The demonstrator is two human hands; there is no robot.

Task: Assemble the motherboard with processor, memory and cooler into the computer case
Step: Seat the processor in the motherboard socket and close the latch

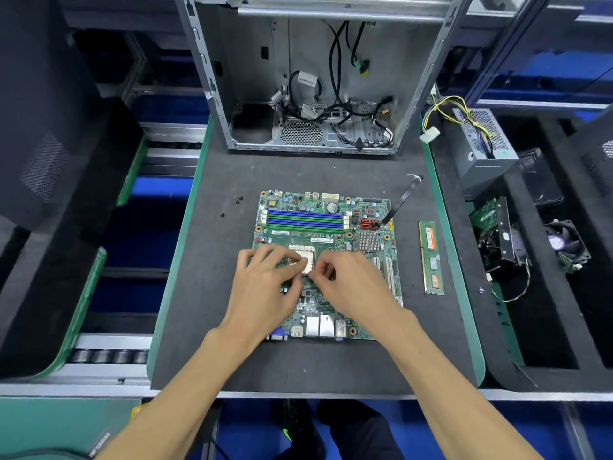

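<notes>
The green motherboard [326,227] lies flat on the dark mat [212,260]. Both my hands are over its beige processor socket [306,254]. My left hand [265,287] has curled fingers that hold the dark processor [286,262] on the socket's left part. My right hand [351,283] pinches a small dark part at the socket's near edge, apparently the socket lever. A memory stick [431,257] lies on the mat to the right of the board. The open grey computer case [315,94] stands behind it, with loose cables inside. The cooler [501,240] sits in the right tray.
A grey power supply [481,151] with yellow wires stands at the right rear. A black fan [564,244] lies beside the cooler. Small black screws [237,200] dot the mat left of the board. A black cable [403,197] runs from the board's far right corner. Roller conveyor on the left.
</notes>
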